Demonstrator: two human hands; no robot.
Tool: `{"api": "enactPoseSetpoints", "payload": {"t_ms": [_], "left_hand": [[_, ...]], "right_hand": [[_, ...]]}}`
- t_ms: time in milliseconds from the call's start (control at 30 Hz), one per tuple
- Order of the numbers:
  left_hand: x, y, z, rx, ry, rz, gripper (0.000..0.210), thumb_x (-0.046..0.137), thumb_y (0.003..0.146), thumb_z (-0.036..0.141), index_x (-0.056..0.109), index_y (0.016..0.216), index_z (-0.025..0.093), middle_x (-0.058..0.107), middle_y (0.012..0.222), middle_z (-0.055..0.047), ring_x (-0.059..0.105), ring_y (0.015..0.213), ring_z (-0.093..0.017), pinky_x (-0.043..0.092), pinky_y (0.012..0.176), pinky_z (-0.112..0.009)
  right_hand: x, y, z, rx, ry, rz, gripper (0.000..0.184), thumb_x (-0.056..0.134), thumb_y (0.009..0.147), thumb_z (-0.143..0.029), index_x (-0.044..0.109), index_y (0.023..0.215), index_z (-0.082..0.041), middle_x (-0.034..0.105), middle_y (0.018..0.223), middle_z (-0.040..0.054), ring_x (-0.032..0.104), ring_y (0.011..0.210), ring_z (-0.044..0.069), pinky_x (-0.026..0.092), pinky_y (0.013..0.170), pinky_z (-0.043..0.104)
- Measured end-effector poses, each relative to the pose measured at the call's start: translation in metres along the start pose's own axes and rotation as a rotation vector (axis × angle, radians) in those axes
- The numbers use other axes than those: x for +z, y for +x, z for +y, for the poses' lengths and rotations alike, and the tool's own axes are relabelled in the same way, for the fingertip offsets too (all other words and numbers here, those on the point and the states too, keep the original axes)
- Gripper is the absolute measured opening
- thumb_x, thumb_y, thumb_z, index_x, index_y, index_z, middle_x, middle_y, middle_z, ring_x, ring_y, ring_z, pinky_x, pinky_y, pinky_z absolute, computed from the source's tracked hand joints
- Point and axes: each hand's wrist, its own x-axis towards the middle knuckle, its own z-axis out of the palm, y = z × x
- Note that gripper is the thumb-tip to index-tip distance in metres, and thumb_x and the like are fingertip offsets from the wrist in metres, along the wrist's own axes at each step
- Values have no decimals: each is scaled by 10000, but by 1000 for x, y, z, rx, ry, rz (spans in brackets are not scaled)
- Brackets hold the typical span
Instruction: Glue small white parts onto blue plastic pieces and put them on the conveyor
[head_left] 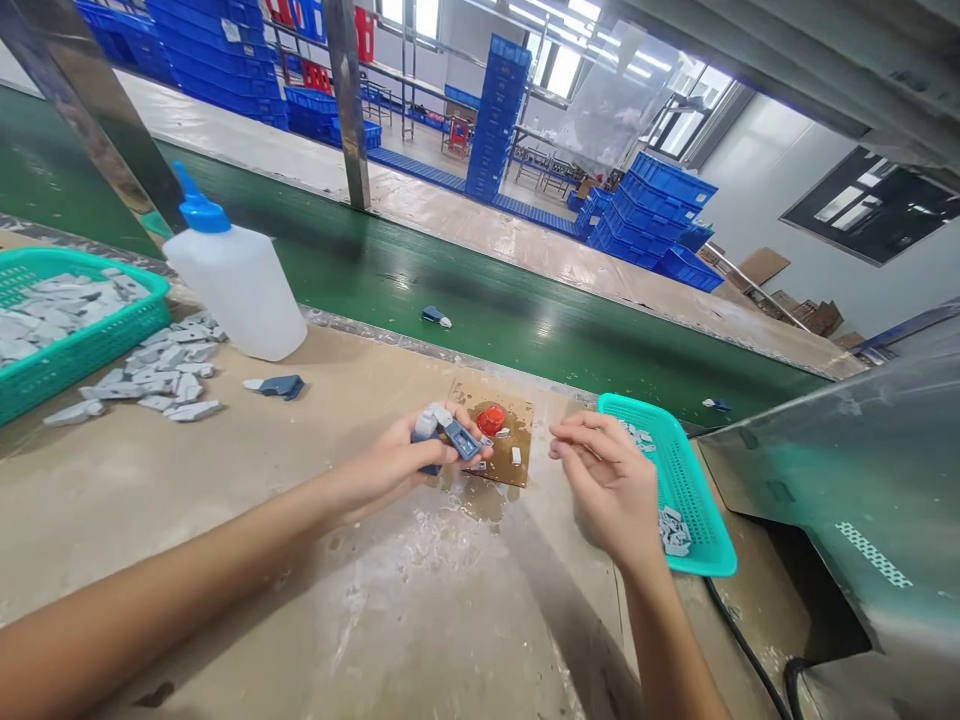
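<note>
Left hand (405,455) grip clenched on blue-grey part (454,435), right hand (611,480) released, beside teal tray (694,500), red cap (491,419) between.

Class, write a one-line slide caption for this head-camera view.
Left hand grips a blue-grey plastic part beside a red cap; right hand hovers by a teal basket.

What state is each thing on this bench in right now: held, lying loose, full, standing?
Left hand: closed on a blue-and-grey plastic part.
Right hand: holds nothing visible, fingers loosely curled beside the small teal tray.
Small teal tray: a few grey pieces inside.
Large teal basket: full of grey pieces.
Squeeze bottle: upright, capped.
Red cap: on brown card.
</note>
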Motion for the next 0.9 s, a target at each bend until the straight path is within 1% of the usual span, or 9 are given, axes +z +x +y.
{"api": "enactPoseSetpoints", "payload": {"t_ms": [67,133,267,367,467,533,600,733,900], "left_hand": [[3,-4,5,-9,29,-49,204,601,528,120,550,714,187,608,798,-5,615,807,-184,437,669,-252],[7,-6,8,-14,43,-64,194,592,512,115,547,688,182,601,778,-8,615,797,-193,434,670,-264],[9,-6,9,19,92,20,178,590,535,126,529,692,183,590,733,-8,602,741,-173,429,682,-286],[7,-3,10,40,138,43,138,604,587,166,530,702,182,587,744,-13,565,666,-137,417,613,-265],[7,0,12,20,238,-44,134,621,627,222,542,727,181,581,749,-13,526,611,-116,394,549,-246],[9,1,14,35,308,-108,148,634,632,231,539,735,181,558,684,6,508,581,-107,385,536,-238],[11,4,16,55,348,-135,166,647,622,218,514,716,182,525,626,32,487,540,-93,370,517,-229],[12,8,18,26,355,-147,201,651,632,216,465,698,177,503,583,59,454,496,-72,344,492,-216],[7,12,13,-12,233,-128,189,646,664,262,493,690,154,542,615,41,492,545,-67,395,551,-220]], "right_hand": [[-8,1,-2,-13,36,-8,169,505,779,-161,666,786,-212,557,839,39,566,659,118,535,581,265],[-11,0,-5,12,69,-40,154,522,769,-157,666,790,-206,587,793,29,570,611,112,532,556,261],[-8,-1,-12,102,138,-74,88,624,710,-170,667,783,-195,643,713,9,592,577,121,534,537,261],[-3,-1,-18,33,157,-137,50,639,708,-170,675,720,-203,661,730,13,609,655,142,529,563,267],[2,3,-23,-55,104,-245,112,591,749,-145,679,747,-214,666,792,17,612,759,148,517,656,281],[5,5,-26,-77,54,-317,148,555,770,-123,673,786,-211,664,833,16,609,788,141,504,703,282],[7,7,-28,-78,-5,-355,162,539,778,-112,656,839,-206,663,846,12,606,777,133,498,705,273],[10,11,-35,-126,-132,-376,181,534,774,-87,623,897,-183,668,832,12,595,693,120,490,659,253],[16,14,-39,-217,-218,-336,221,517,765,-56,612,903,-202,664,862,7,595,682,116,492,662,249]]}}
